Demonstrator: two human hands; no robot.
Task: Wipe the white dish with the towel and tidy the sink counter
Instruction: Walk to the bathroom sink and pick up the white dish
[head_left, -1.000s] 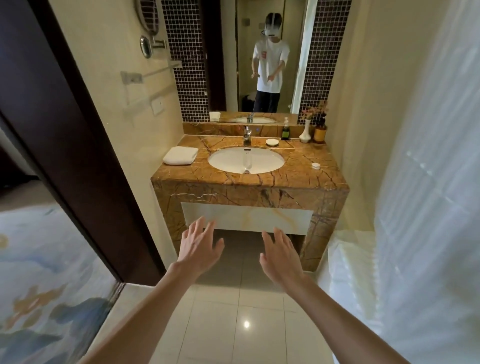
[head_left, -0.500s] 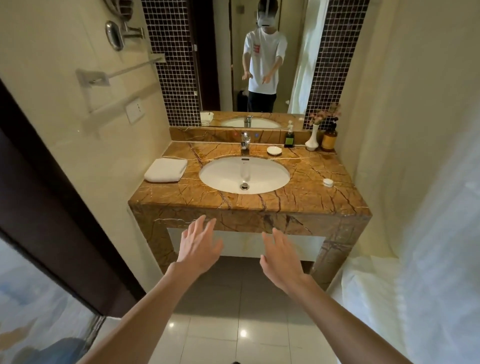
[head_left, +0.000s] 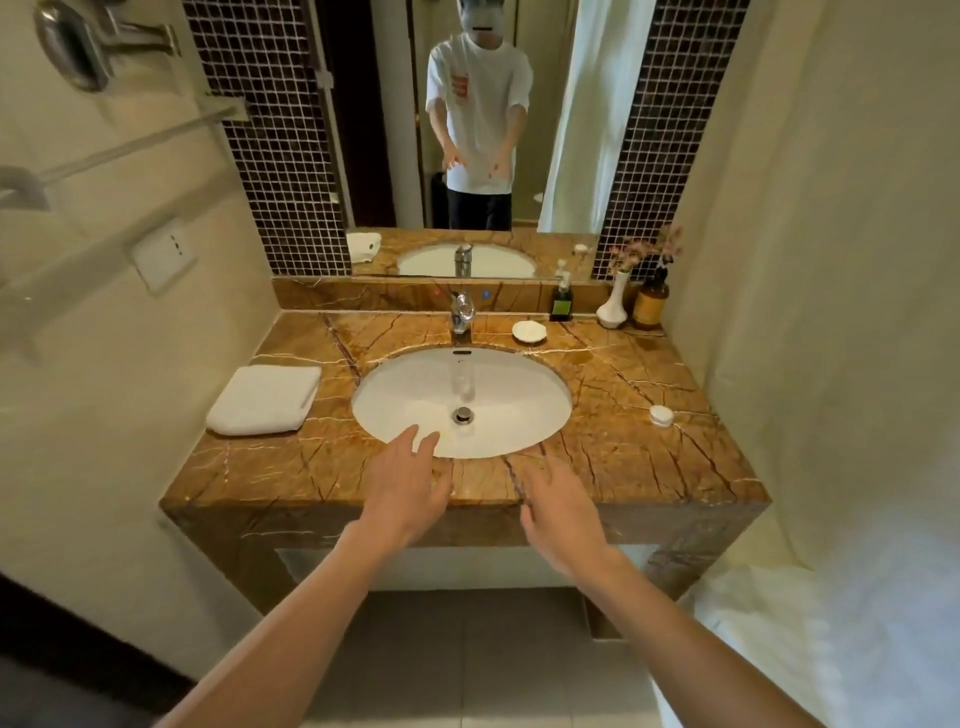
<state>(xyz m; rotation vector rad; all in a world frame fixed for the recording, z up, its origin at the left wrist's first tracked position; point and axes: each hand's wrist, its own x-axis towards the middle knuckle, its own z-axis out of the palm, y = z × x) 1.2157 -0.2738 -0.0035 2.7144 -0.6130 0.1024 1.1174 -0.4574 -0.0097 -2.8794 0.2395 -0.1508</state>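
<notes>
A folded white towel (head_left: 266, 398) lies on the left of the brown marble counter (head_left: 649, 457). A small white dish (head_left: 529, 331) sits at the back, right of the tap (head_left: 461, 316). The oval white sink (head_left: 462, 400) is set in the middle. My left hand (head_left: 405, 486) hovers over the counter's front edge, fingertips reaching the sink rim, fingers spread and empty. My right hand (head_left: 561, 506) is beside it over the front edge, also spread and empty. Neither hand touches the towel or the dish.
A green soap bottle (head_left: 561, 300), a white vase with pink flowers (head_left: 613, 306) and an amber bottle (head_left: 650, 305) stand at the back right. A small round white lid (head_left: 661, 415) lies on the right. A mirror (head_left: 467, 130) faces me; a white curtain (head_left: 831, 364) hangs right.
I have stepped closer to the counter, which now fills the view. Both hands moved forward from in front of the cabinet to over the front edge, still empty.
</notes>
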